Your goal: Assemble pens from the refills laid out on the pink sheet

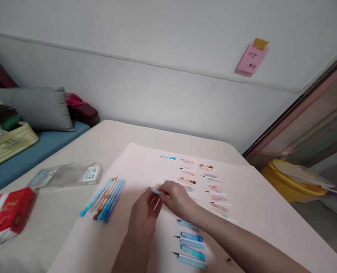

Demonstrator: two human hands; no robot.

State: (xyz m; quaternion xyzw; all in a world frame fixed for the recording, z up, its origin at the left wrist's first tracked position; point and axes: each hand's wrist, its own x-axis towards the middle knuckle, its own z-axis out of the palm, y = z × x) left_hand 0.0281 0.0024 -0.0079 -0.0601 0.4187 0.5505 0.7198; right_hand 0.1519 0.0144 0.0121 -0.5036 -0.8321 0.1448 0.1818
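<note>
Pens (109,199): side by side on pink sheet (142,163); a nudge could roll them | left hand (144,211): fingertips pinch light-blue pen part (157,192), between both hands; being small, may slip | right hand (177,198): fingers pinch its other end; low forearm (228,233) could sweep laid-out parts (191,238)

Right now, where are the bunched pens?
In the head view, the bunched pens lie on the pink sheet, left of the left hand and right of the clear packet.
</note>
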